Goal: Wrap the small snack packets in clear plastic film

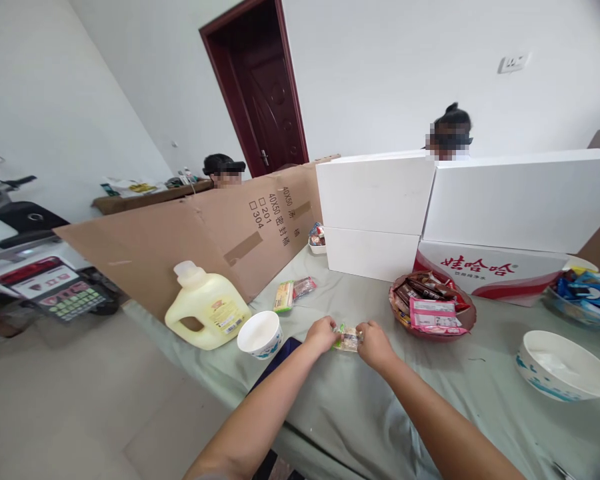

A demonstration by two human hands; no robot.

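Between my two hands is a small snack packet in clear wrapping with a green edge. My left hand pinches its green left end, and my right hand grips the opposite end. The packet is low over the green cloth. Left of my hands stands a white paper bowl with a blue pattern. Beyond them lie a yellow-green packet and a reddish packet. To the right, a brown basket holds several wrapped snacks, with a pink packet on top.
A large pale yellow jug stands at the left edge by a cardboard partition. White boxes wall off the back. A larger bowl and a snack-filled container are at right. Two people sit behind the partitions.
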